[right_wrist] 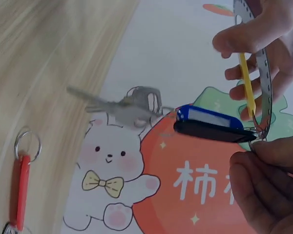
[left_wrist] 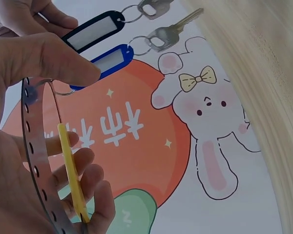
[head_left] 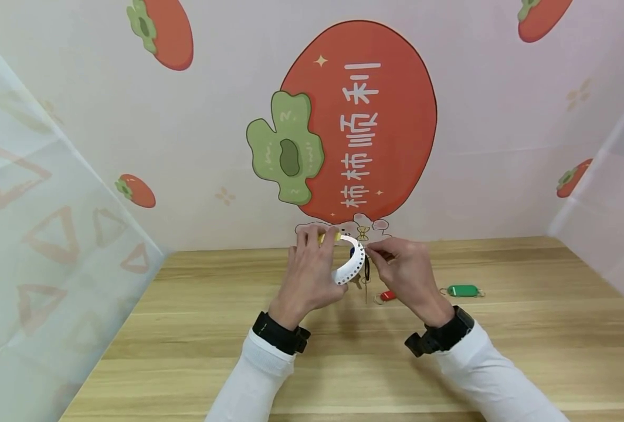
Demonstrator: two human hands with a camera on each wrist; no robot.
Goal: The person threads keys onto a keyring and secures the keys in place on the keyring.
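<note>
My left hand (head_left: 309,272) holds a curved white band (head_left: 350,271) with a row of holes along it. A yellow bar (left_wrist: 72,170) spans the band beside the curled left fingers. From the band's far side hang a blue key tag (right_wrist: 210,118) and a black key tag (right_wrist: 210,132), each ringed to a metal key; one key (left_wrist: 162,40) shows plainly in the left wrist view. My right hand (head_left: 407,275) pinches a small metal ring (right_wrist: 256,134) at the band's edge, by the black tag's end. Its thumb partly hides that ring.
On the wooden table (head_left: 212,328), a red key tag (head_left: 388,295) lies just beyond the right hand, partly covered by it in the head view. A green key tag (head_left: 463,291) lies farther right. Behind stands a backdrop (head_left: 475,176) printed with persimmons.
</note>
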